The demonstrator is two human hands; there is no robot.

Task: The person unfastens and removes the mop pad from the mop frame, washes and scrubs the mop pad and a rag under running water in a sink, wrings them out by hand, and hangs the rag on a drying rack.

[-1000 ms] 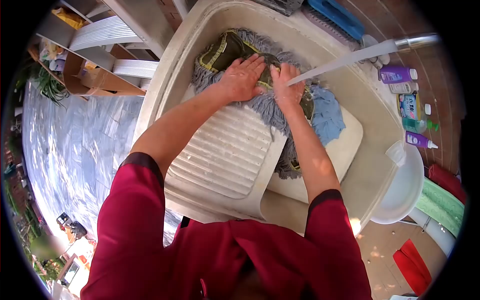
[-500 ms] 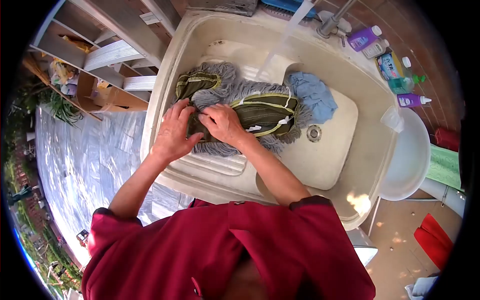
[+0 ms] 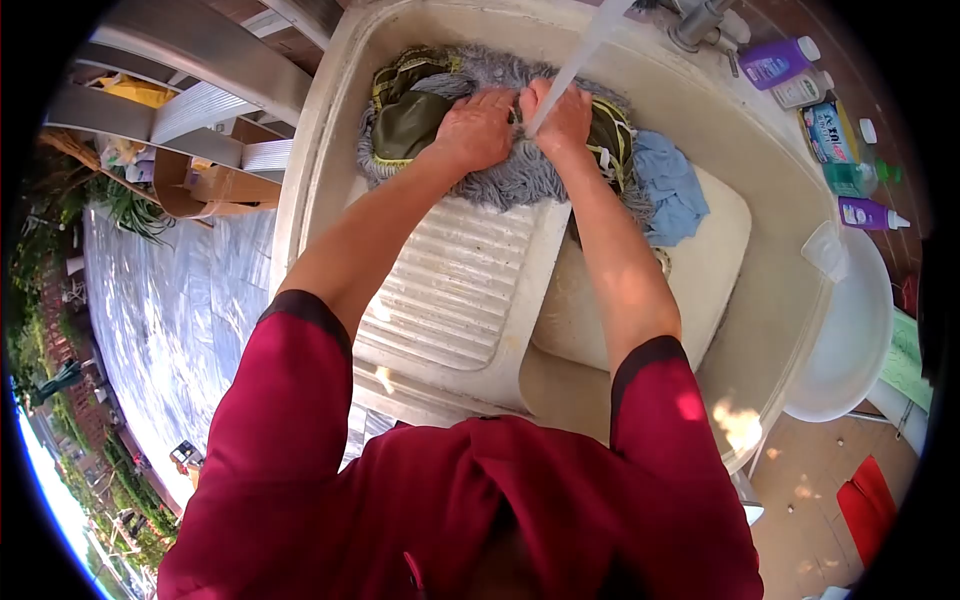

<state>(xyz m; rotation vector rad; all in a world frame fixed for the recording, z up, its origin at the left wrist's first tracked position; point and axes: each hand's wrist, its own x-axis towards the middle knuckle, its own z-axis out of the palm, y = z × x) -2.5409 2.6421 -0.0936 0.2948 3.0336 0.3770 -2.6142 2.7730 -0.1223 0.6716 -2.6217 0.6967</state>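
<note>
Pressing left hand (image 3: 475, 130) and right hand (image 3: 562, 112) onto mop head (image 3: 405, 128) directly beneath in sink (image 3: 765, 225), finger closure indeterminate; wetting judged unfinished, water stream (image 3: 583, 62) running at right hand, blue cloth (image 3: 670, 192) untouched farther right.

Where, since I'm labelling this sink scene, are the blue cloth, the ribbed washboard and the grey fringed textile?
Blue cloth (image 3: 673, 190): head view, middle of its crumpled surface.
Ribbed washboard (image 3: 457, 283): head view, middle of its ridges.
Grey fringed textile (image 3: 508, 182): head view, fringe below the hands.
</note>
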